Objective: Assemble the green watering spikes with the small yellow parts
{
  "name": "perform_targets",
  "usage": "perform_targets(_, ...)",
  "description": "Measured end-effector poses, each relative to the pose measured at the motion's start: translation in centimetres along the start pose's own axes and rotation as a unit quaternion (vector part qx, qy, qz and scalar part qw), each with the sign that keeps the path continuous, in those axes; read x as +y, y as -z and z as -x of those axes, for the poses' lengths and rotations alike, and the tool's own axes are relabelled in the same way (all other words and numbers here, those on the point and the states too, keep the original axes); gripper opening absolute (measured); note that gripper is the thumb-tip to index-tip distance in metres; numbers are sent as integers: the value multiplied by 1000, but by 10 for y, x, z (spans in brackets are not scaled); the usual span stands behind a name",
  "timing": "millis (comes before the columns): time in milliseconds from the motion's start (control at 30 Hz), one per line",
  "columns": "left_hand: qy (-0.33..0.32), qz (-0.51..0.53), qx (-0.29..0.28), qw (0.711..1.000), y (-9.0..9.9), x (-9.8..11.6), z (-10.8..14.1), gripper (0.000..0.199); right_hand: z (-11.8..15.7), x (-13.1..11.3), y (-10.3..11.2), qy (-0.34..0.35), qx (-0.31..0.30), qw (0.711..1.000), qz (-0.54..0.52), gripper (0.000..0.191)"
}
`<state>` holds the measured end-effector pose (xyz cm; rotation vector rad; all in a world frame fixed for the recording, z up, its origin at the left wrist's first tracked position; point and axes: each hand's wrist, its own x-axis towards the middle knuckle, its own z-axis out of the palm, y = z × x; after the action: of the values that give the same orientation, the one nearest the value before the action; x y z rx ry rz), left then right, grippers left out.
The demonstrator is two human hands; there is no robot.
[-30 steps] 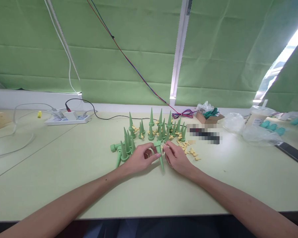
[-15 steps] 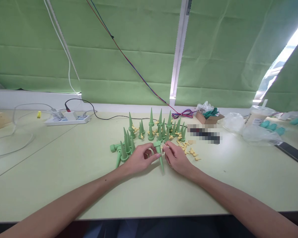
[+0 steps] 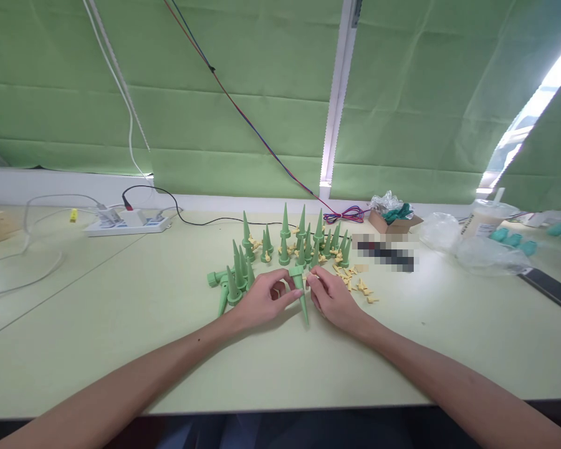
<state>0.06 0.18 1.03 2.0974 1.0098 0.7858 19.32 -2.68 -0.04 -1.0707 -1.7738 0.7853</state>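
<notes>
My left hand [image 3: 266,298] grips a green spike [image 3: 301,293] between thumb and fingers, its cap up and its tip slanting down toward me. Close on its right, my right hand [image 3: 331,298] is pinched near the spike's upper side; a tiny bit of yellow shows at its fingertips, mostly hidden. Several green spikes [image 3: 285,226] stand tip up behind the hands. More of them [image 3: 232,288] stand or lie to the left of my left hand. Small yellow pieces [image 3: 363,288] are scattered right of and behind my right hand, some among the spikes.
A white power strip [image 3: 127,226] with cables lies at the back left. Toward the back right are a small cardboard box [image 3: 393,224], a drink cup [image 3: 482,219], plastic bags [image 3: 439,231] and a dark phone [image 3: 552,290]. A blurred dark object [image 3: 386,252] lies behind the yellow pieces.
</notes>
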Motion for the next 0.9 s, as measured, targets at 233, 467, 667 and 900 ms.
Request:
perform_targets(233, -7, -5, 1, 1000, 1, 0, 0, 34, 0, 2, -1, 2, -1, 1000, -6, 35)
perform_targets(467, -9, -6, 5, 1000, 0, -1, 1, 34, 0, 1, 0, 4, -5, 1000, -3, 34)
perform_targets(667, -13, -12, 8, 1000, 0, -1, 0, 35, 0, 1, 0, 7, -3, 1000, -4, 34)
perform_targets(900, -14, -10, 8, 1000, -1, -1, 0, 34, 0, 1, 0, 2, -3, 1000, -3, 34)
